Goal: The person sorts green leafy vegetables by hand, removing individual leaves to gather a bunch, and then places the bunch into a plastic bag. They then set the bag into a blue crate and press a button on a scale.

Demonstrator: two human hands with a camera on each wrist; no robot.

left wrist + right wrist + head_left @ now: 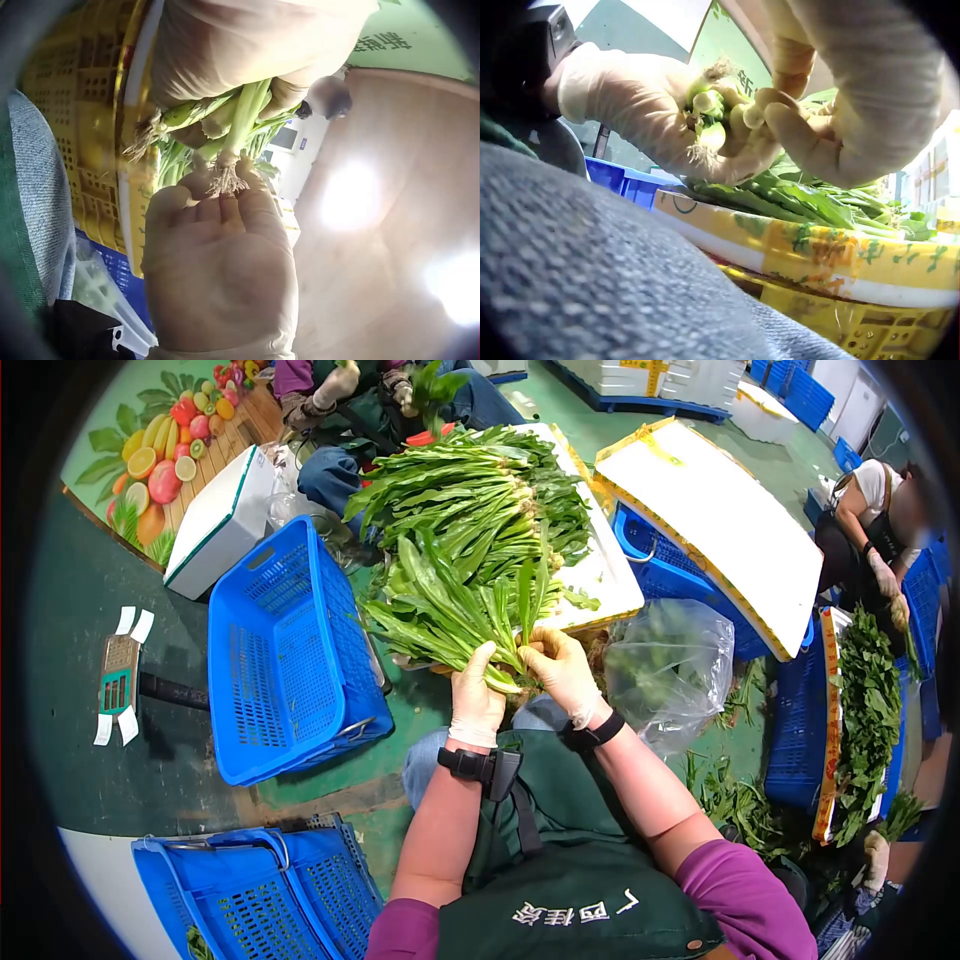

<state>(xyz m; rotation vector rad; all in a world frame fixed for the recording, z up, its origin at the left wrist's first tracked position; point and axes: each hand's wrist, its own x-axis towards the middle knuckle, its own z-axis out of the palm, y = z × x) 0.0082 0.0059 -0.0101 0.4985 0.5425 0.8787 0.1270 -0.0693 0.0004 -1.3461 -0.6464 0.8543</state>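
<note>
My gloved left hand (478, 698) grips a bunch of long-leaved greens (440, 615) by the stem ends, leaves pointing away from me. Close beside it, my gloved right hand (562, 672) pinches a green stalk (525, 605) near its base. In the left wrist view, pale stem ends and stringy roots (227, 180) show between the left hand (247, 45) and the right hand's fingertips. Cut white ends (709, 135) stick out of the left fist in the right wrist view. Just beyond lies a big pile of the same greens (470, 510) on a white foam board (615, 575).
A blue basket (275, 700) stands on the left near a scale (118, 675). To the right are a clear plastic bag of greens (670, 660) and a tilted white foam lid (720, 530). A yellow crate (817, 311) is under the foam board. Other people sit opposite and at right.
</note>
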